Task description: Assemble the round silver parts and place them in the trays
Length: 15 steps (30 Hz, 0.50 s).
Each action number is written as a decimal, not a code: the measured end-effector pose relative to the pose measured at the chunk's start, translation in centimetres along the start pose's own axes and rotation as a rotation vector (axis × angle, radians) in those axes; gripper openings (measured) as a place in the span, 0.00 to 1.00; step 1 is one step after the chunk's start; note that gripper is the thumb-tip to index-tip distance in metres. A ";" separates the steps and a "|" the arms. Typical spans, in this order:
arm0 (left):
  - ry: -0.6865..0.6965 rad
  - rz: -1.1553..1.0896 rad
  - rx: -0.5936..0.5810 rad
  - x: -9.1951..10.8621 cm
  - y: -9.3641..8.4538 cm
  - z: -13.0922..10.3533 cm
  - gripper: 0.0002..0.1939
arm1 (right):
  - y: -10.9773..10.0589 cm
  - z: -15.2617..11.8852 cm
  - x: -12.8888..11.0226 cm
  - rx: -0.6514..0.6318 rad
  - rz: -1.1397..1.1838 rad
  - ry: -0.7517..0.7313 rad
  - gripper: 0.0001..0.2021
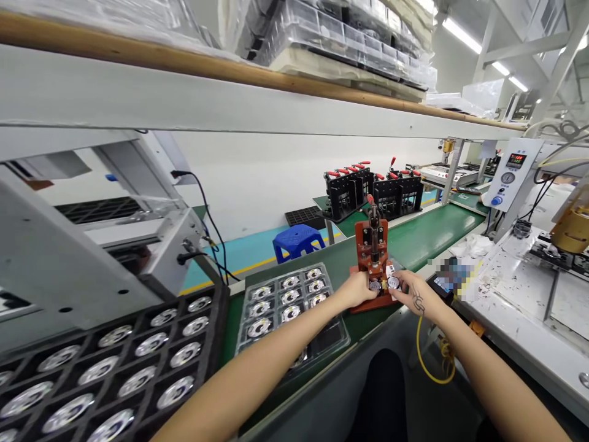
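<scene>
An orange-red clamp fixture (363,236) with a red-tipped lever stands upright on the green bench. Two small round silver parts sit low at its front, one at the left (375,285) and one at the right (393,282). My left hand (360,290) is closed at the left round part, its fingertips on or beside it. At the right round part, my right hand (407,287) is closed, thumb and fingers pinching its edge. A clear tray (343,334) of round metal parts lies left of the fixture, partly under my left forearm.
At the lower left is a black divided tray (221,322) with round metal parts. Black racks with red handles (398,195) stand behind the fixture. A blue stool (298,240) is beyond the bench. A white machine (515,175) stands at right; a shelf beam (276,110) crosses above.
</scene>
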<state>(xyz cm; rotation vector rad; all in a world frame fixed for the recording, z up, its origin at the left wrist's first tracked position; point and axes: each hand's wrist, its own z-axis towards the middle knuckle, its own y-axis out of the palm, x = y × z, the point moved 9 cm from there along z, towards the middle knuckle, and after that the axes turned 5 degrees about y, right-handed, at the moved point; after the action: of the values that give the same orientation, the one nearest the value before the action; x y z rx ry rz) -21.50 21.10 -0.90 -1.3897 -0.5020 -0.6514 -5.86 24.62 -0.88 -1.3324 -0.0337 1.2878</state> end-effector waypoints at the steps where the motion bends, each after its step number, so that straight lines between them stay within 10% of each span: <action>1: -0.003 -0.004 0.010 0.0 -0.4 -0.3 0.05 | 0.5 0.3 0.6 -0.011 0.009 0.011 0.13; 10: -0.043 -0.057 0.151 -0.8 -10.7 -8.1 0.19 | 4.2 4.2 -1.0 -0.165 0.013 -0.062 0.14; 15: -0.191 -0.503 0.274 -2.2 -14.2 -13.5 0.25 | 3.8 4.6 -2.5 -0.188 -0.055 -0.120 0.18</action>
<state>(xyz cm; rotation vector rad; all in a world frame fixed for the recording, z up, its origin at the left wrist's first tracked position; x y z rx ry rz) -33.45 7.16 6.27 -1.0719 -1.0738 -0.8191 -12.32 24.92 -0.43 -1.4010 -0.2791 1.3420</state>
